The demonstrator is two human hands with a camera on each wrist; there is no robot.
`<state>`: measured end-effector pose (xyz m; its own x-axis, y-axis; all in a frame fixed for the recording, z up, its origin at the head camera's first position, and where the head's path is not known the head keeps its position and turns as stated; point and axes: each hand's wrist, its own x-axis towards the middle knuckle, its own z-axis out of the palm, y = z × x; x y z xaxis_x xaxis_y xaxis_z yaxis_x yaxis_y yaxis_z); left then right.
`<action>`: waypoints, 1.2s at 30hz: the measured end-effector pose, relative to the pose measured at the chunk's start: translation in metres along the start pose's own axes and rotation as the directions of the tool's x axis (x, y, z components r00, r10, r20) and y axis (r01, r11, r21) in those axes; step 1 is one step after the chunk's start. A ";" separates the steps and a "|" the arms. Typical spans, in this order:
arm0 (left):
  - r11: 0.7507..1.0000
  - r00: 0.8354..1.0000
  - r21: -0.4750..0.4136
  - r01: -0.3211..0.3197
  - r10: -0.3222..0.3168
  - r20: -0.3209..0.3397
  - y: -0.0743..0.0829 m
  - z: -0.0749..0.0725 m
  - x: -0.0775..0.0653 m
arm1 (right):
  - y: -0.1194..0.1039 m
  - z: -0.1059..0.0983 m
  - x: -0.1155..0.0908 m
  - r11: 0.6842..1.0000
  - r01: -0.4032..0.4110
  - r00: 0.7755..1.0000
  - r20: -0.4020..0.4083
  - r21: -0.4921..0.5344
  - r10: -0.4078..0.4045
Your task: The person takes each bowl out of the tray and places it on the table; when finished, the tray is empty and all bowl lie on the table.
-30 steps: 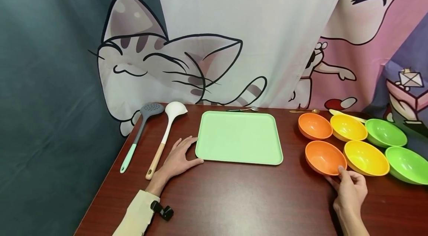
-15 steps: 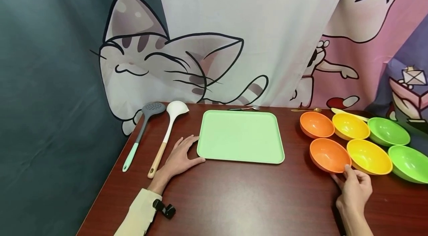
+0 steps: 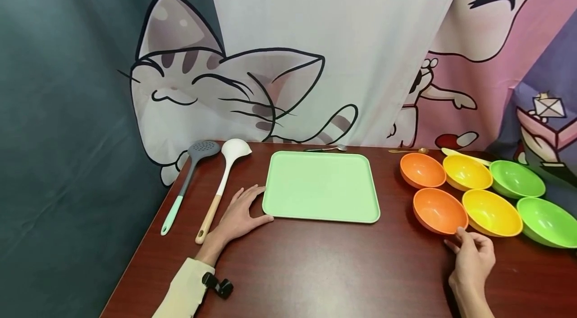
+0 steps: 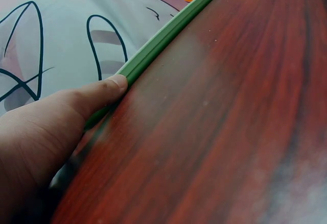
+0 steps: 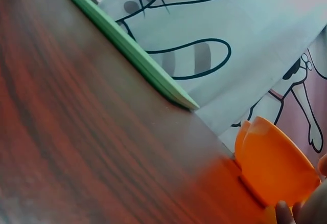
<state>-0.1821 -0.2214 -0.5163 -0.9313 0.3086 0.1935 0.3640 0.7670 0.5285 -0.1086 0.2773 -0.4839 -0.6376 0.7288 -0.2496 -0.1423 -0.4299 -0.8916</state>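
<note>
My left hand (image 3: 241, 215) lies at the left end of a light green rectangular tray (image 3: 321, 187), fingers extended along its left edge. In the left wrist view the thumb (image 4: 118, 81) touches the tray's front edge. My right hand (image 3: 473, 260) is at the near right side of the front orange bowl (image 3: 439, 210), thumb tip by its rim and the fingers loosely bent just below. The right wrist view shows fingertips (image 5: 284, 213) beside the lower part of the orange bowl. The front orange bowl stands upright beside the front yellow bowl (image 3: 492, 213).
Another orange bowl (image 3: 422, 170), a yellow bowl (image 3: 467, 172) and two green bowls (image 3: 517, 179) complete two rows. A grey slotted skimmer (image 3: 188, 178) and a white ladle (image 3: 228, 163) lie left. Small spoons (image 3: 331, 148) and a yellow utensil (image 3: 464, 155) lie along the back edge.
The front orange bowl has shifted slightly right, closer to the front yellow bowl. My right fingers have drawn back a little from under it. The left hand stays by the tray.
</note>
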 end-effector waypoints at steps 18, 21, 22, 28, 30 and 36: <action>1.000 1.000 0.001 0.002 -0.002 -0.007 -0.004 -0.001 0.005 | 0.005 0.007 -0.002 0.999 0.050 0.998 0.043 -0.010 -0.049; 1.000 1.000 0.004 -0.010 0.010 -0.010 -0.004 0.001 0.004 | 0.006 0.005 -0.005 0.993 0.116 0.993 0.038 -0.021 -0.116; 1.000 1.000 0.006 -0.013 0.013 -0.008 -0.004 0.001 0.003 | 0.007 0.004 -0.007 0.989 0.147 0.989 0.038 -0.029 -0.146; 1.000 1.000 -0.006 -0.013 0.013 -0.018 -0.003 0.001 -0.001 | 0.013 0.006 -0.021 0.956 0.286 0.956 0.092 -0.072 -0.279; 1.000 1.000 -0.008 -0.011 0.011 -0.025 -0.002 0.000 -0.002 | 0.014 0.009 -0.026 0.944 0.325 0.940 0.126 -0.061 -0.316; 1.000 1.000 -0.030 -0.006 0.006 0.000 -0.001 -0.001 0.004 | 0.020 0.016 -0.038 0.887 0.449 0.870 0.279 -0.104 -0.407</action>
<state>-0.1860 -0.2215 -0.5150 -0.9289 0.3135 0.1971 0.3694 0.7476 0.5520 -0.0993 0.2331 -0.4861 -0.7075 0.6604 0.2516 -0.3336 0.0017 -0.9427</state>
